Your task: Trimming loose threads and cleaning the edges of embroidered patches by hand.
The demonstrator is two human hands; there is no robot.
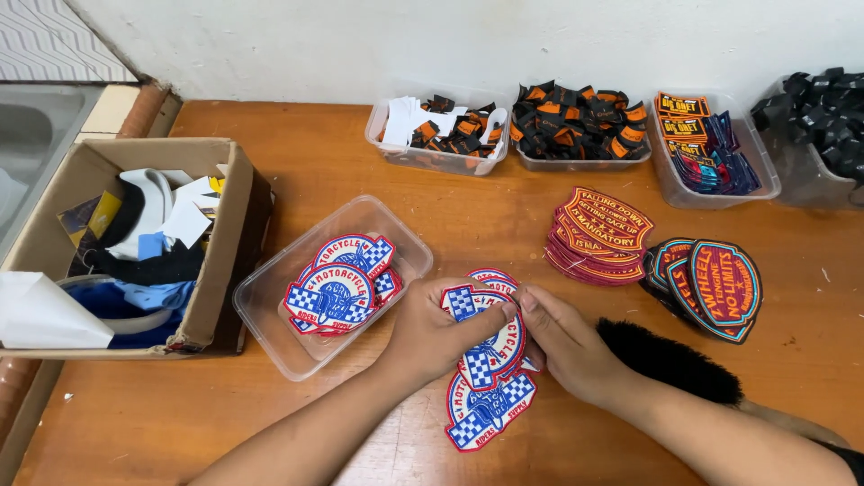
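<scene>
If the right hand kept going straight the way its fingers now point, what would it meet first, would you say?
The right hand points up-left; right past the checkered patch it pinches lies the left hand. Beyond that, probably the clear tub of patches, though depth is unclear.

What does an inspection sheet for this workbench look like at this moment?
Surface: wooden table, scuffed.
Job's things: checkered patches in a stack under both hands; more in a clear tub.
Clutter: red patch stack, dark shield patches, black brush, label bins, cardboard box of scraps.
Grippers: left hand and right hand pinch the top patch.
Cables: nothing seen.
Surroundings: white wall.
</scene>
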